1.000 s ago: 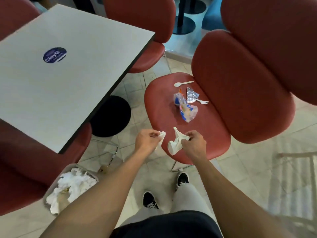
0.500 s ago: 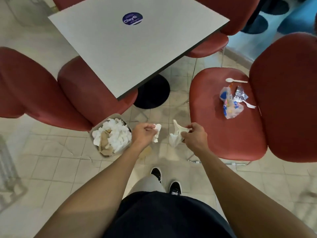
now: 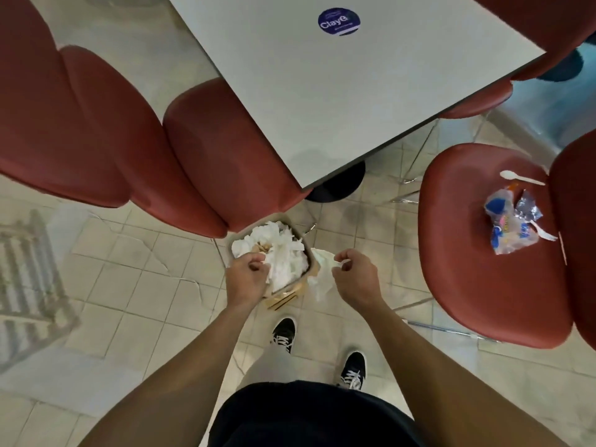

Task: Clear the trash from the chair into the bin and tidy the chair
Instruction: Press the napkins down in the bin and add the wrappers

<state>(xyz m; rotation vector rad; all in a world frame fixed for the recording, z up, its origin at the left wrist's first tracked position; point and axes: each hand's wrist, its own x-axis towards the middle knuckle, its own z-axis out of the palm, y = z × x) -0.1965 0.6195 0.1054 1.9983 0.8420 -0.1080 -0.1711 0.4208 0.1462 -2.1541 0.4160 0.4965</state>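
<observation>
My left hand (image 3: 246,279) hovers over the near edge of the bin (image 3: 292,290), fingers curled around a small white napkin scrap (image 3: 266,260). My right hand (image 3: 354,275) pinches a crumpled white tissue (image 3: 322,282) just right of the bin. The bin is a tan box on the floor, full of white paper. On the red chair seat (image 3: 467,269) at the right lie a white plastic spoon (image 3: 519,178), a clear blue-printed wrapper (image 3: 508,230), a foil wrapper (image 3: 527,210) and a white plastic fork (image 3: 545,232).
A grey table (image 3: 322,91) with a blue sticker (image 3: 338,21) stands ahead, its black base (image 3: 338,185) behind the bin. Red chairs (image 3: 96,140) crowd the left and the far side. My feet in black sneakers (image 3: 283,333) stand on the tiled floor.
I have turned left from the chair toward the bin. Both hands carried their paper from the seat's front edge over to the bin; the left hand now sits above it.
</observation>
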